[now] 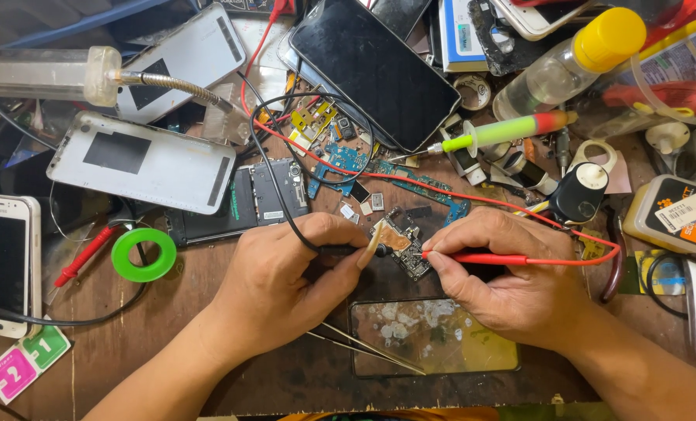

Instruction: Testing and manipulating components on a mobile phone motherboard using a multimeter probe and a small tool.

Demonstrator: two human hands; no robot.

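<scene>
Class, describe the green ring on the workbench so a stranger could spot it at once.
Start at the left hand holding a black probe. Look to its left, where a green ring lies flat on the wooden bench below a grey phone back. It is the only bright green hoop with an open middle.

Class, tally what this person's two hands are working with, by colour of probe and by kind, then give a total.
Red probe, in the right hand: 1
Black probe, in the left hand: 1
Small circuit board that both tips meet: 1
Tweezers lying under the left hand: 1
Total: 4
</scene>
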